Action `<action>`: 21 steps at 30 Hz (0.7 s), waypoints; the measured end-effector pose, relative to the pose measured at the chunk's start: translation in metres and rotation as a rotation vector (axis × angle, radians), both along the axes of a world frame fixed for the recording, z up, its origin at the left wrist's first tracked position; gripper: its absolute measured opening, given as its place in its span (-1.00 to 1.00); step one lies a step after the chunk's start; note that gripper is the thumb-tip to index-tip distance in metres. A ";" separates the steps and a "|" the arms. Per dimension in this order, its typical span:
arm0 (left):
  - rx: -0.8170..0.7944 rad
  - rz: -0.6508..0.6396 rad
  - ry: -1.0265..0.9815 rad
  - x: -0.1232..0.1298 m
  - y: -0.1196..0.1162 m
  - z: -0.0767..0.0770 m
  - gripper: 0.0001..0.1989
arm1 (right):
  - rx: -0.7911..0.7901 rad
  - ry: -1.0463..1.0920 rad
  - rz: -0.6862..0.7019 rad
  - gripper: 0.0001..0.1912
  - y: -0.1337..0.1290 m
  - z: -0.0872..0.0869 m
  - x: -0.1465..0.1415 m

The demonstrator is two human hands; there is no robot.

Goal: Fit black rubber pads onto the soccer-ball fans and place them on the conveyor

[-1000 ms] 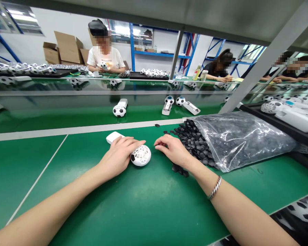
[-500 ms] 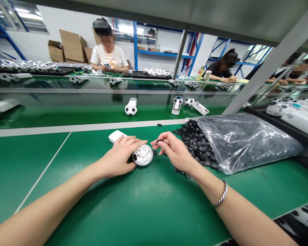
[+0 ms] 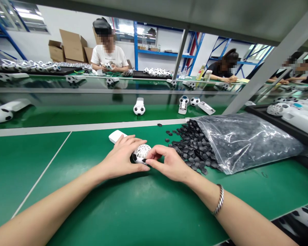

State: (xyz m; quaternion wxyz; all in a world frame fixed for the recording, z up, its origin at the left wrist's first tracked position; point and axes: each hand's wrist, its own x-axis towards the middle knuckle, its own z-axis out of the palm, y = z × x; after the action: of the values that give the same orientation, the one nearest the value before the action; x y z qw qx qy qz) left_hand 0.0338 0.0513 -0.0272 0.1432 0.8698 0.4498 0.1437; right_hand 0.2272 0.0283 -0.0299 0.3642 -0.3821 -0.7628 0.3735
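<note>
A white handheld fan shell [image 3: 143, 150] with a round, football-patterned head and slotted grille lies on the green worktop. Its white handle [image 3: 116, 136] sticks out beyond my left hand [image 3: 120, 155], which is wrapped over the shell with the thumb along the near side of the head. My right hand [image 3: 169, 162] pinches a small black patch [image 3: 144, 160] against the near right side of the head; the fingers partly hide it. To the right of that hand, a heap of loose black patches [image 3: 195, 150] spills from a clear plastic bag [image 3: 251, 143].
Beyond the worktop's pale edge strip [image 3: 92, 127], a shiny green conveyor carries several football-patterned fans [image 3: 139, 107]. A black tray [image 3: 256, 114] of fans stands at the right, near a slanted metal post [image 3: 256, 78]. Co-workers [image 3: 109, 56] sit across the line.
My right hand has moved left to the shell, bringing the black patch against its head. My left thumb has slid further along the near side. Fans on the near belt have shifted right.
</note>
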 end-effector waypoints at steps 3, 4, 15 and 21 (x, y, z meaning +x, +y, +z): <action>-0.002 0.025 -0.014 0.001 -0.001 -0.001 -0.27 | 0.028 -0.030 -0.027 -0.92 0.002 -0.005 0.000; -0.003 0.034 -0.014 0.001 -0.001 -0.001 -0.28 | 0.028 -0.036 -0.033 -0.91 0.003 -0.006 0.001; 0.020 0.056 -0.066 0.004 -0.002 -0.001 -0.33 | -0.093 0.024 -0.010 -0.64 0.009 -0.015 0.001; 0.098 0.067 -0.172 0.008 -0.006 -0.006 -0.48 | 0.004 -0.009 -0.007 -0.69 0.007 -0.015 -0.001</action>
State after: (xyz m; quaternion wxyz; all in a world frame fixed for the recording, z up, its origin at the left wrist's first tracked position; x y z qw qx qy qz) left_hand 0.0421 0.0455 -0.0331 0.1336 0.8448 0.4570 0.2443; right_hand 0.2267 0.0355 -0.0451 0.3628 -0.3858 -0.7637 0.3692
